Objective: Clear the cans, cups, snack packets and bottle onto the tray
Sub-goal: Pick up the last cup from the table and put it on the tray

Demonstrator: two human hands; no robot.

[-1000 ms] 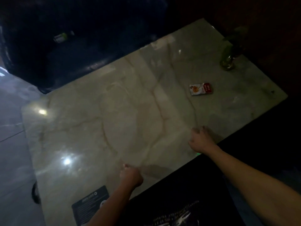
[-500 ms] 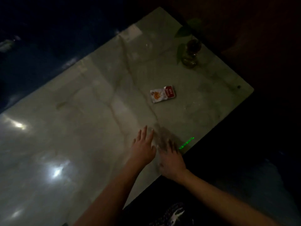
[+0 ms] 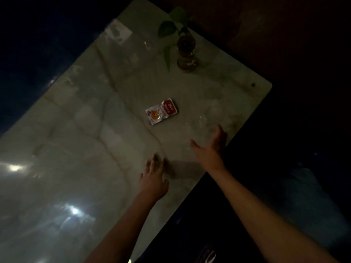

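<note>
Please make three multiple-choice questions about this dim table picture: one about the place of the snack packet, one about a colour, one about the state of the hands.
1. Where does the snack packet lie?
A. flat on the marble table
B. in the left hand
C. on a tray

2. Which colours does the packet show?
A. blue and green
B. red and white
C. black only

3. How is the left hand?
A. curled round a can
B. open, fingers spread
C. out of view

Answers: 1 A, it lies alone between the plant vase and the hands. 2 B, one end red, the rest white. 3 B, its grip holds nothing; the right hand is open too.
</note>
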